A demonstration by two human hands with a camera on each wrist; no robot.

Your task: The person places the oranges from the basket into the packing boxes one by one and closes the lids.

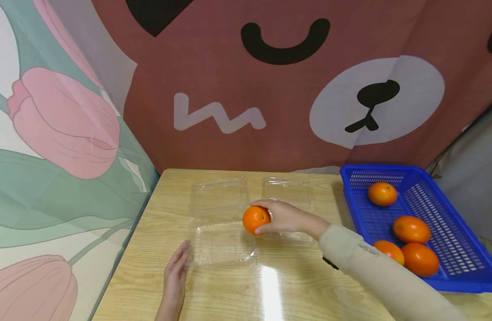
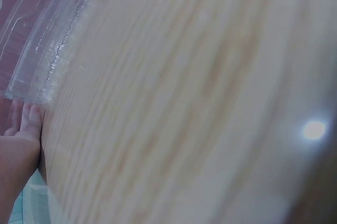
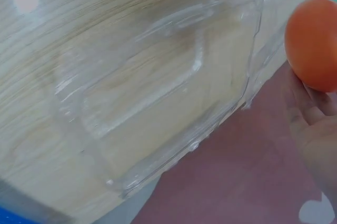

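Note:
My right hand grips an orange between thumb and fingers, above the right side of a clear plastic clamshell box. In the right wrist view the orange sits against the fingers of that hand. My left hand has its fingers extended, with fingertips right at the left edge of the clear box. The left wrist view shows the same hand by the box's ridged plastic wall. The box's lid stands raised at the back.
A second clear clamshell box lies to the right, partly hidden behind the right hand. At the table's right side stands a blue plastic basket with several oranges. A printed cloth hangs behind the wooden table.

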